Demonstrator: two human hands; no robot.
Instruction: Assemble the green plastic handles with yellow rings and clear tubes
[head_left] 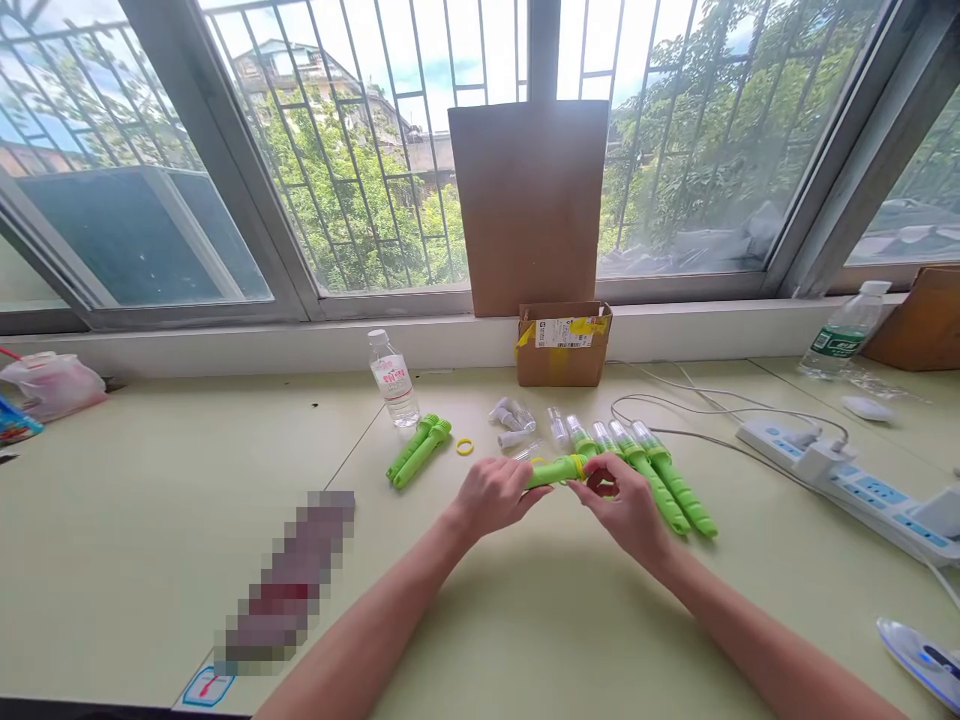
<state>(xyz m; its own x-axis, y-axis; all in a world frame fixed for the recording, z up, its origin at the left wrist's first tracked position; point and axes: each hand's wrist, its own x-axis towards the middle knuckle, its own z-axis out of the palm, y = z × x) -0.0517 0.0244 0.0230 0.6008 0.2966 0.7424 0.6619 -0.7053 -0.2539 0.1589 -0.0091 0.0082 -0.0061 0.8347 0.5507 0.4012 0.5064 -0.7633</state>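
My left hand (491,493) is wrapped round a green plastic tube (553,472), which lies almost level above the table. At the tube's right end, the fingers of my right hand (626,503) pinch a yellow ring (580,466) that sits around it. Just behind my right hand lie several green tubes with clear caps (660,470). Beyond my hands is a group of loose clear and whitish caps (514,415). Two green tubes without clear caps (420,452) rest side by side to the left, and a loose yellow ring (465,447) lies near them.
A water bottle (394,380) and a small cardboard box (562,345) stand at the back. To the right are a power strip (855,480) with cables, another bottle (840,335) and a white mouse (868,409). A blurred-out object (292,575) lies at left.
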